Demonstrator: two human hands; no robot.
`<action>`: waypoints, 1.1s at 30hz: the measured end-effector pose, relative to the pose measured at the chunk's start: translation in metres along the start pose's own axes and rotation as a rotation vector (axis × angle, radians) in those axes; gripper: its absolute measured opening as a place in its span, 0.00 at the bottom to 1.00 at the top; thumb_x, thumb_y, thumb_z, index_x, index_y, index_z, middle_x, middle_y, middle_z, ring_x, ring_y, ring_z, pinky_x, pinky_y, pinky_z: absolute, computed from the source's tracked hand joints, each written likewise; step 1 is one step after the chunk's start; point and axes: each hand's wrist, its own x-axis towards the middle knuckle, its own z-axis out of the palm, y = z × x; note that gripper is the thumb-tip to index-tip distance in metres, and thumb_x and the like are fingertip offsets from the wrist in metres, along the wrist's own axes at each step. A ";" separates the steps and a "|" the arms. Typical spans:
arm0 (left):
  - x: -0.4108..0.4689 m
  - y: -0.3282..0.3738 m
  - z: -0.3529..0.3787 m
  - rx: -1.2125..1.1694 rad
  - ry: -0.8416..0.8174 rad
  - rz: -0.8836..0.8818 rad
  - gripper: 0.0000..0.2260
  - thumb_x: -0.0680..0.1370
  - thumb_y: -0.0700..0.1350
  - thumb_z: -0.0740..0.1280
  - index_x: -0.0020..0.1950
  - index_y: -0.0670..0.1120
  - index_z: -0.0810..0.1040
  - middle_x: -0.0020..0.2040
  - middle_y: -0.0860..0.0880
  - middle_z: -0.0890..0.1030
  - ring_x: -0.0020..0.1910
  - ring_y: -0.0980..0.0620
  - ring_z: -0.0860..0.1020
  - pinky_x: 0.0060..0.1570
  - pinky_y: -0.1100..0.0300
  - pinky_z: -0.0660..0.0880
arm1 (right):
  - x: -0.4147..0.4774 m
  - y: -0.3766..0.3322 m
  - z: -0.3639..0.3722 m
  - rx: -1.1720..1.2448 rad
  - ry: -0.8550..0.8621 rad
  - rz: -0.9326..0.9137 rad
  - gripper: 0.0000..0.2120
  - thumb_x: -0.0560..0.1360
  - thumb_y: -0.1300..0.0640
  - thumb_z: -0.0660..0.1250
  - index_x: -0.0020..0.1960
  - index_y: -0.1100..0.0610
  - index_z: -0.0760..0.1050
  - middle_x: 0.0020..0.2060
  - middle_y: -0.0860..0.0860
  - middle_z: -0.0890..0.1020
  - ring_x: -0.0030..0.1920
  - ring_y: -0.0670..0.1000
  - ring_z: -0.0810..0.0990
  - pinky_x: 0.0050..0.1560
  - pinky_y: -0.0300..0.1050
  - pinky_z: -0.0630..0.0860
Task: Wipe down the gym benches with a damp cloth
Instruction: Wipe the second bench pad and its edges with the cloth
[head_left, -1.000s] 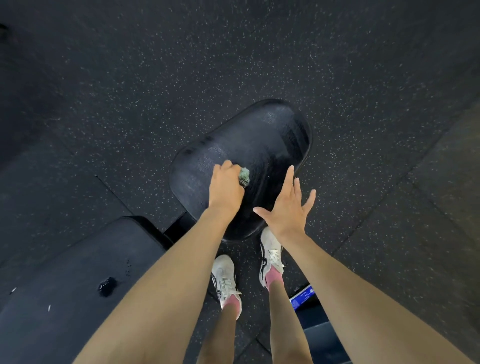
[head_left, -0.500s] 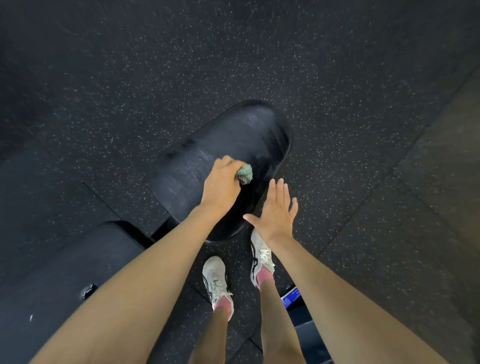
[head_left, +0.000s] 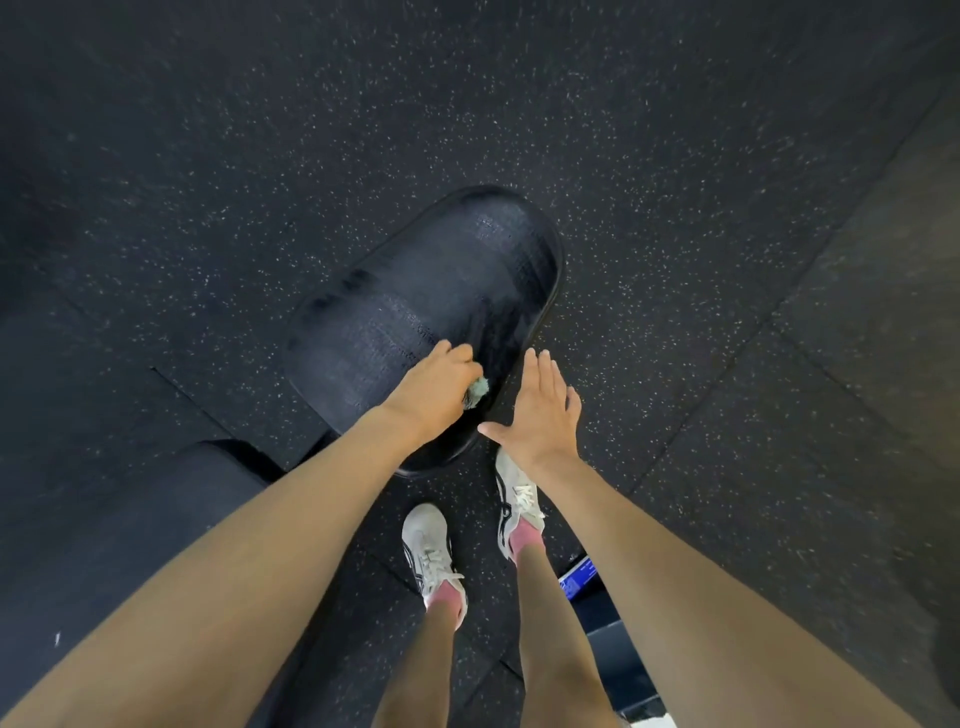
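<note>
A black oval bench pad (head_left: 415, 312) lies below me, its surface streaked with damp marks. My left hand (head_left: 434, 387) presses on the pad's near right part, closed around a small pale green cloth (head_left: 477, 391) that pokes out beside the knuckles. My right hand (head_left: 540, 410) hovers just right of the pad's edge, palm down, fingers spread, holding nothing. A second, longer black pad (head_left: 130, 530) sits at the lower left, partly hidden by my left forearm.
Dark speckled rubber floor tiles (head_left: 675, 260) surround the bench. My two feet in white shoes (head_left: 431, 551) stand right behind the pad. A blue label on a dark object (head_left: 582, 574) lies by my right leg.
My left hand has slid with the cloth toward the near right edge of the pad. My right hand stays open beside it. The view shifted slightly.
</note>
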 end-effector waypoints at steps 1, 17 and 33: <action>-0.004 -0.004 0.001 -0.027 -0.048 0.008 0.17 0.75 0.31 0.61 0.62 0.42 0.75 0.57 0.45 0.71 0.57 0.46 0.67 0.54 0.57 0.67 | 0.000 -0.001 0.000 0.000 0.004 -0.007 0.49 0.75 0.46 0.69 0.78 0.58 0.37 0.78 0.53 0.41 0.78 0.51 0.40 0.75 0.54 0.42; -0.014 -0.093 -0.033 -0.376 0.546 -0.724 0.14 0.75 0.33 0.61 0.61 0.39 0.76 0.58 0.38 0.74 0.58 0.40 0.71 0.52 0.55 0.67 | 0.011 -0.026 0.003 -0.027 0.097 -0.121 0.38 0.80 0.53 0.63 0.79 0.56 0.42 0.78 0.54 0.44 0.78 0.53 0.43 0.76 0.52 0.46; -0.033 -0.057 -0.016 -0.296 -0.023 -0.162 0.10 0.72 0.31 0.62 0.52 0.38 0.76 0.49 0.45 0.73 0.54 0.40 0.73 0.47 0.57 0.65 | 0.009 -0.039 0.009 -0.090 0.111 -0.189 0.40 0.79 0.54 0.63 0.79 0.58 0.39 0.78 0.55 0.45 0.78 0.53 0.46 0.77 0.51 0.50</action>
